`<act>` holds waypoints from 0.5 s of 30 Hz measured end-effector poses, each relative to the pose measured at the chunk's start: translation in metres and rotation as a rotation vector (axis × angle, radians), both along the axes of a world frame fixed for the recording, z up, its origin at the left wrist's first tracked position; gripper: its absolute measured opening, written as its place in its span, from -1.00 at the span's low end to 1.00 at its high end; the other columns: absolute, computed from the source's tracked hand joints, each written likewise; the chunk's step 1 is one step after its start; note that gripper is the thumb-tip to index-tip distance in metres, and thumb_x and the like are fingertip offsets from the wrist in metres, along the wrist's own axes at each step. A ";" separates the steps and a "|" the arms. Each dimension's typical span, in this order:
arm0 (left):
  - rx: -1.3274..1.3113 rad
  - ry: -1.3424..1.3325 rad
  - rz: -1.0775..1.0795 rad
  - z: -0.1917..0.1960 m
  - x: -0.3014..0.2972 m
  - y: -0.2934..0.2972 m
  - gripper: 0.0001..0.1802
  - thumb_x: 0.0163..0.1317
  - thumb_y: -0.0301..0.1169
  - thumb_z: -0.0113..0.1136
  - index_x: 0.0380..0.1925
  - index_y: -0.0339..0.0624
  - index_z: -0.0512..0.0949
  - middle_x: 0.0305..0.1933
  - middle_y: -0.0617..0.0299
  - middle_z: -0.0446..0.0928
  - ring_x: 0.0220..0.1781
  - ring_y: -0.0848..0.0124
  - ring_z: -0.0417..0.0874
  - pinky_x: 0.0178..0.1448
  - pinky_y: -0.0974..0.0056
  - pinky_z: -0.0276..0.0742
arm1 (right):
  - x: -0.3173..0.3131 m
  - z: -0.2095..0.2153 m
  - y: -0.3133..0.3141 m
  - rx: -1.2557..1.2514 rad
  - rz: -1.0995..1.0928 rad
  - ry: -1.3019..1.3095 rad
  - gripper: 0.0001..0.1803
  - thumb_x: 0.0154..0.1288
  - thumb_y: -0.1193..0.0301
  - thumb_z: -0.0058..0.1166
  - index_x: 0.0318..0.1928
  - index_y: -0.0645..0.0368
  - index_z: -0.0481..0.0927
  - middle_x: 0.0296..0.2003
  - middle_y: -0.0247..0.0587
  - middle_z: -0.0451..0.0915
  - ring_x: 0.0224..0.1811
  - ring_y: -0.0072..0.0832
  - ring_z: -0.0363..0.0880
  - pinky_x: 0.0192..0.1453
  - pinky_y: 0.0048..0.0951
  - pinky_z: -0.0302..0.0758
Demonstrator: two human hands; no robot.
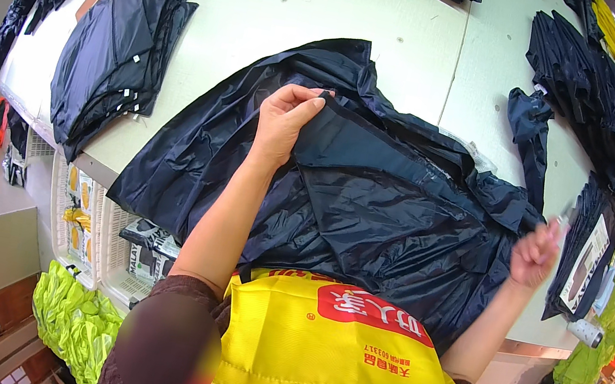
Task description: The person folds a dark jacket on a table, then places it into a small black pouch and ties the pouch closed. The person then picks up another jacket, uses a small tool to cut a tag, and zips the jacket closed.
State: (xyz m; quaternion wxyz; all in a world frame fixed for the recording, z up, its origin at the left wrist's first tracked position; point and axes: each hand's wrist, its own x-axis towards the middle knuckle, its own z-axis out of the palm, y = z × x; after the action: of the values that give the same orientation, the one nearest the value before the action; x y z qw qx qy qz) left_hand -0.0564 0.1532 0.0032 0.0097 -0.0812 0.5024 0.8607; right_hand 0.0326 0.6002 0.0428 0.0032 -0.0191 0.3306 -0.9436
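Pinching a folded edge of the dark navy, glossy, thin waterproof garment [357, 192], left hand [285, 118] closed thumb-to-fingers on the fabric near its upper fold. Right hand [535, 253] raised just off the garment's right side, fingers curled round a small pale object, too small to identify; grip looks closed. Garment spread crumpled across the near part of the white worktable [292, 0], lower edge draped over the table front against the yellow apron with red patch [336, 353].

Handling, as judged: light, limp, slippery cloth; no stiffness, likely to slide and bunch. Best taken at seams, hems or the folded band already gripped, not on the slick open panels.

Around: stack of folded dark garments [113, 59] well left on the table; further dark piles [589, 85] along the right edge, one loose dark strip [531, 137] just beside the garment. White plastic crates [92, 224] under the table, bright lime-green fabric [75, 320] below left. Right-hand piles crowd the spreading room; left side freer.
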 end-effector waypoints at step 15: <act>0.051 0.091 -0.013 0.016 0.020 0.007 -0.80 0.06 -0.69 0.24 -0.30 -0.24 0.55 -0.23 0.25 0.59 -0.22 0.53 0.59 -0.06 0.46 0.50 | -0.073 0.010 -0.229 1.041 0.543 0.005 -0.62 0.45 0.12 -0.20 -0.31 0.18 0.43 -0.58 -0.51 0.23 -0.58 -0.77 0.11 -0.51 -0.71 0.11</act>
State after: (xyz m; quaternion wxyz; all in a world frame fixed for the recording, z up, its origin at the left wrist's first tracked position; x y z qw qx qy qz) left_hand -0.0366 0.1605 0.0197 -0.0058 -0.0384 0.4809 0.8759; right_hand -0.0406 0.3708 0.0530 0.2530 -0.1014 0.7338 -0.6223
